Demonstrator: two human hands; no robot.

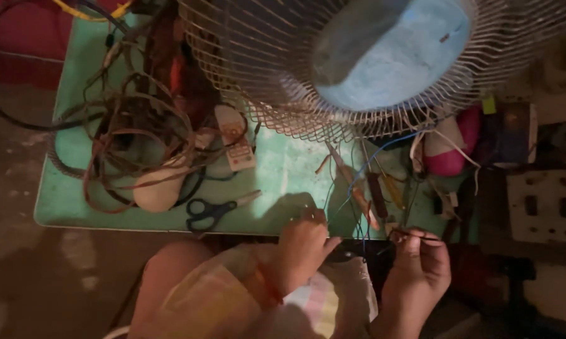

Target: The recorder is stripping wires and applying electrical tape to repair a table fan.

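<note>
Both hands work at the table's (277, 169) near edge, under the fan guard (270, 94).

Right hand (418, 270): fingers pinched narrow on thin wires (415, 235), grip closed on them at the fingertips. The wires run up past the table edge toward the guard; one blue wire (374, 157) climbs to the cage's lower rim.

Left hand (302, 248): fingers curled, resting at the table edge just left of the wire bundle. Can't tell whether its grip holds anything; fingertips are in shadow.

Fan: wire guard over a pale blue hub (390, 56), tilted toward the camera, covering the table's far right part.

Around it on the green table:
- black-handled scissors (217, 210), near edge, left of the left hand
- remote (236, 138), white with red buttons, beside the guard
- cable tangle (138, 132), brown and black, left half
- pale rounded object (160, 188) under the tangle
- tools (364, 188), orange-handled, lying among the wires
- pink object (456, 147) at the right edge

Lighting is dim and detail is soft.
</note>
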